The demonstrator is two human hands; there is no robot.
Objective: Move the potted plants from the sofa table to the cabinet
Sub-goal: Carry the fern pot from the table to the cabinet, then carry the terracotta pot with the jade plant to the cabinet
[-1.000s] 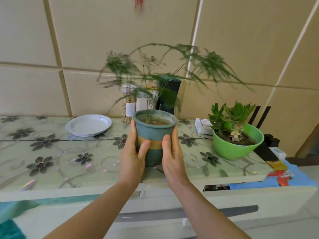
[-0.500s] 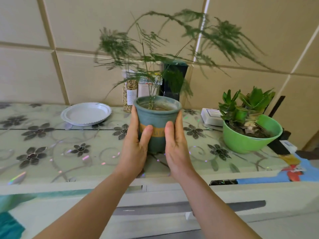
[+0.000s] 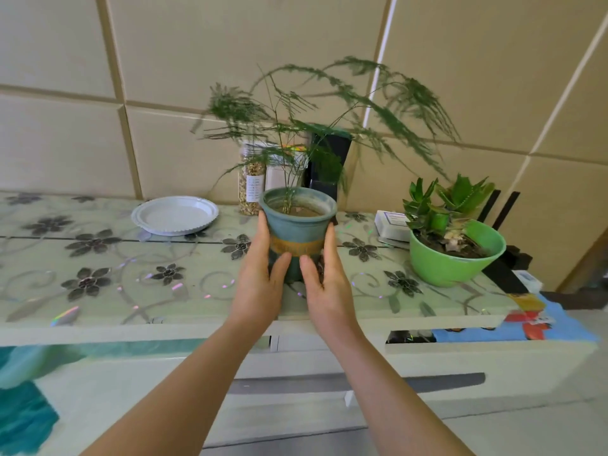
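I have both arms stretched forward, left hand (image 3: 260, 284) and right hand (image 3: 329, 291) upright, fingers (image 3: 263, 238) curled around the teal pot (image 3: 297, 225) held between them over the table (image 3: 98, 291).

Between my hands the teal pot (image 3: 297, 225) looks like matt, dusty ceramic with a rough ochre band. Under it the cabinet cover (image 3: 98, 278) is glossy plastic film that reflects light. Right of the teal pot, the green pot (image 3: 441, 268) is smooth shiny plastic; left, the white plate (image 3: 174, 214) looks plastic.
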